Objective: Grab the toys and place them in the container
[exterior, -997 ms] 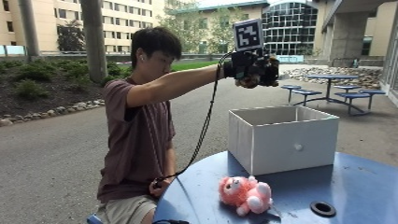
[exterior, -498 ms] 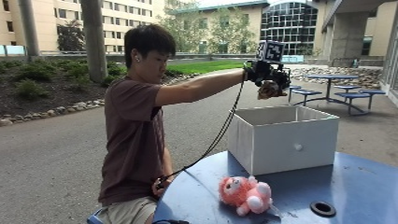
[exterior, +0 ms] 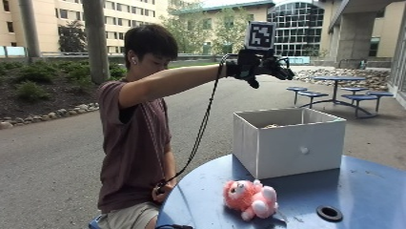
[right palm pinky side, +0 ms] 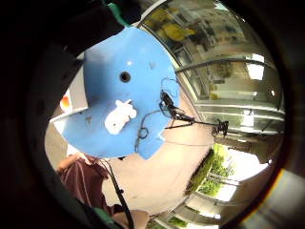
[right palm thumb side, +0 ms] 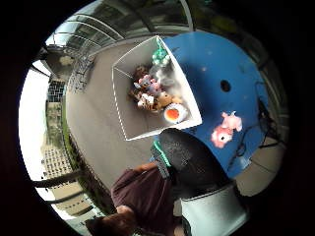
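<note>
My gloved right hand hung high over the container, fingers relaxed and empty; next, I judged, the pink toy on the bench.

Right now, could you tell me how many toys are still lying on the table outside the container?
1: a pink plush toy on the blue table, in front of the white container.

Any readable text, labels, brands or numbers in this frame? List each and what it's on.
None can be read.
The white box shows no print, only a small round knob.
The pink plush toy bears no tag or lettering.
The blue table has no markings.
</note>
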The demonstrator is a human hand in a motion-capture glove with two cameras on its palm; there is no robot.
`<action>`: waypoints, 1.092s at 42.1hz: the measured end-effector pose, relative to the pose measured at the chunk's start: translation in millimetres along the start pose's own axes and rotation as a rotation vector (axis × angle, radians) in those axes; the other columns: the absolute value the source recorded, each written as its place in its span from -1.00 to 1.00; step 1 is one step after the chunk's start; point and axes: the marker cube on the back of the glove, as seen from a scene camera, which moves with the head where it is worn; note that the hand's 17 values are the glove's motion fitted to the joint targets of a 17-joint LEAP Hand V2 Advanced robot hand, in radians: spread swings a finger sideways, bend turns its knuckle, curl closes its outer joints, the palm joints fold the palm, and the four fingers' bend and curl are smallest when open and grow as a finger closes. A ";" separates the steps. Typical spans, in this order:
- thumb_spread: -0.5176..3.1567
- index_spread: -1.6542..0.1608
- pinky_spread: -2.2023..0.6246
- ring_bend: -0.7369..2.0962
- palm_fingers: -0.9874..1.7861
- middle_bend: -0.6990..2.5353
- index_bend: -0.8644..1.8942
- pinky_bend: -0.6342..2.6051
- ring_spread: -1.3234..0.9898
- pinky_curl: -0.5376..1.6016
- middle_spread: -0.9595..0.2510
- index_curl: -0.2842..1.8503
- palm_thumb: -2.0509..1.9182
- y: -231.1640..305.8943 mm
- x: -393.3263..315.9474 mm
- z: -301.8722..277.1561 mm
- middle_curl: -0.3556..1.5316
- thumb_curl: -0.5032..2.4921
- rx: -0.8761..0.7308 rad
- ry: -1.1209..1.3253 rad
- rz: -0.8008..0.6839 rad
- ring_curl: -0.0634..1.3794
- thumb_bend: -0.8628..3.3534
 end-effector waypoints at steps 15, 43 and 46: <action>-0.06 0.55 0.56 -0.15 -0.37 -0.45 -0.28 -0.14 0.10 -0.17 0.42 -0.44 0.03 57.4 138.7 132.1 -0.16 -0.36 -0.083 -0.014 -0.251 -0.39 -0.60; -0.02 0.69 0.31 -0.11 0.74 -0.13 0.15 -0.11 -0.02 -0.17 0.28 -0.27 0.41 -6.7 93.9 385.3 -0.09 -0.26 -0.237 -0.165 -0.420 -0.41 -0.42; -0.01 0.75 0.28 0.07 0.84 -0.02 0.23 -0.15 -0.06 -0.16 0.29 -0.21 0.46 -6.7 89.5 383.1 -0.02 -0.22 -0.210 -0.200 -0.379 -0.28 -0.38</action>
